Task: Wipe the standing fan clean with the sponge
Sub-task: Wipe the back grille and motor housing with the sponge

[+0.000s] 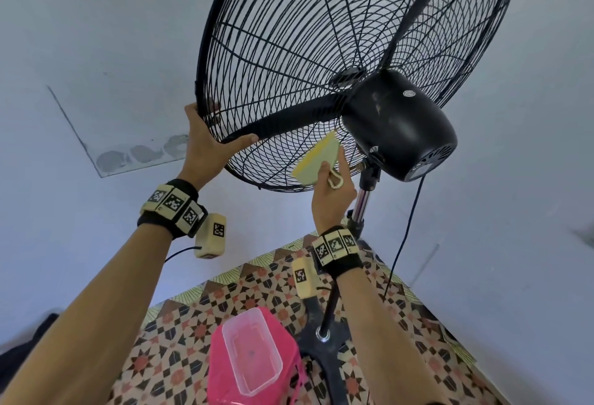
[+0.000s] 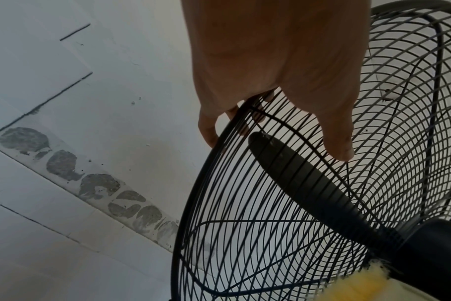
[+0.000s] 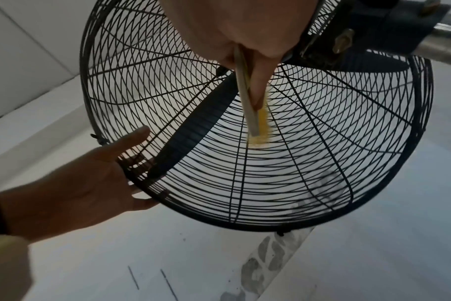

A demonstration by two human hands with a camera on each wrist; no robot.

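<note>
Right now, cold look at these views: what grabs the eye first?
The big black wire fan cage fills the upper frame, tilted, with a dark blade inside and the motor housing behind it. The left hand grips the cage's lower rim while the right hand holds a yellow sponge against the back of the wires near the motor. Below, a clear tub sits on a pink container on the patterned floor.

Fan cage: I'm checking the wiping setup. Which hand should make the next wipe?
Probably the right hand: it holds the sponge against the cage, while the left hand grips the rim.
</note>
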